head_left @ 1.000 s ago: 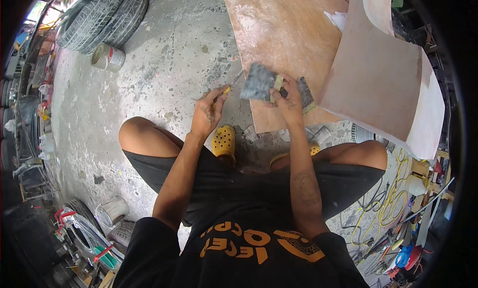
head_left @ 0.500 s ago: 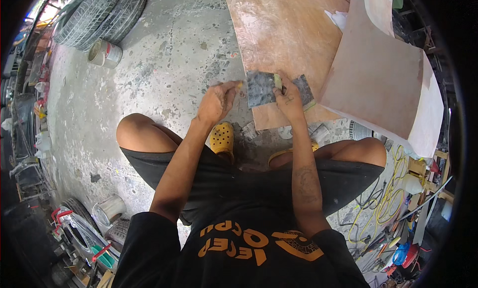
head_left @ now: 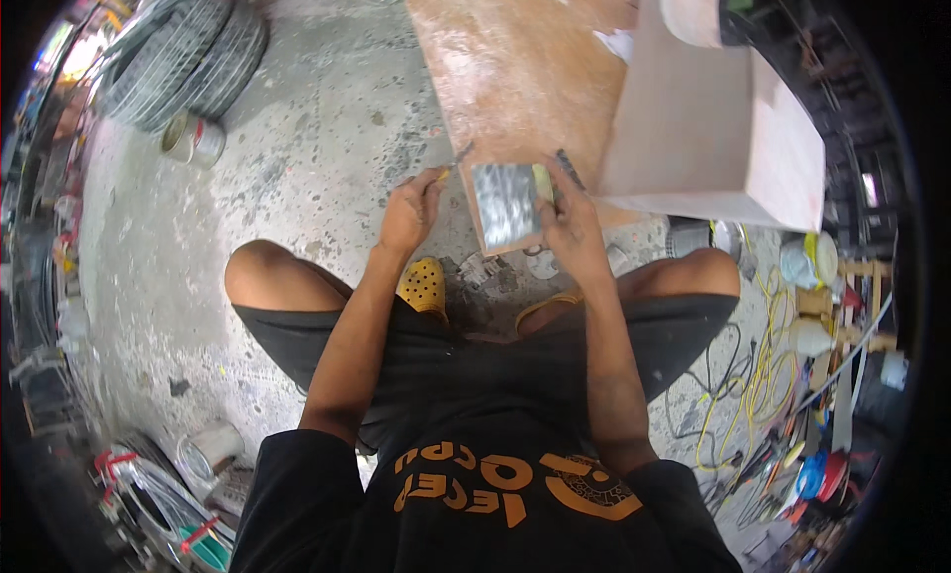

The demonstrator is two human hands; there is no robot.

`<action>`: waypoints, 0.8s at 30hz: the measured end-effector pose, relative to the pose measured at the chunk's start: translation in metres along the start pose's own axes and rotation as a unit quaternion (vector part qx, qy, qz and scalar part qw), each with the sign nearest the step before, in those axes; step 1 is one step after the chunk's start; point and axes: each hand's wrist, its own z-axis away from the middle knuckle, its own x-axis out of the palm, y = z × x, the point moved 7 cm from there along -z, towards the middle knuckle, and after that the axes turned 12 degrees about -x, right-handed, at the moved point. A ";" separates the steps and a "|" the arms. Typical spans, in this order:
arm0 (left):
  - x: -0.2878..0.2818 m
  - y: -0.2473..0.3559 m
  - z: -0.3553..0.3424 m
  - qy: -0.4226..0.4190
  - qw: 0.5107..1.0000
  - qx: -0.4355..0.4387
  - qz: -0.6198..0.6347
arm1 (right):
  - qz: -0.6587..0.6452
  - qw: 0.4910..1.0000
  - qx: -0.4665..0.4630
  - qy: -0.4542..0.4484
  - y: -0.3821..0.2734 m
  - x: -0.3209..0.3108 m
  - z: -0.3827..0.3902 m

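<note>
My left hand (head_left: 411, 211) is closed on a thin tool (head_left: 442, 176) with a yellow handle and a dark tip, left of a dark, mottled rectangular piece (head_left: 503, 202). My right hand (head_left: 570, 221) grips that piece at its right side, by a pale yellow-green strip (head_left: 544, 182); a second dark piece (head_left: 563, 161) shows partly behind the fingers. Both hands are over the front left corner of a brown plywood sheet (head_left: 505, 58). Just right of them is a pinkish-brown shaped panel (head_left: 693, 137) with a white side.
Tyres (head_left: 183, 63) and an open can (head_left: 193, 140) lie at upper left. Another can (head_left: 210, 444) is at lower left. Yellow slip-on shoes (head_left: 423, 288) show below my hands. Coiled yellow cords (head_left: 753, 375), buckets (head_left: 807, 261) and scattered tools crowd the right.
The dark piece has moved lower and to the left, now catching light on its face. My right hand has moved down slightly. The view has shifted, with panel and tyres appearing further left.
</note>
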 end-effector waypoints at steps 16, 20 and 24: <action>-0.021 -0.013 -0.006 -0.010 0.983 -0.062 0.171 | -0.212 0.943 0.216 0.138 -0.052 -0.074 0.137; -0.014 0.043 0.028 -0.068 0.993 -0.038 0.092 | -0.177 0.956 0.204 0.111 0.019 -0.004 0.094; -0.009 0.060 0.052 -0.122 0.990 0.066 0.014 | -0.175 0.958 0.212 0.083 0.054 0.034 0.084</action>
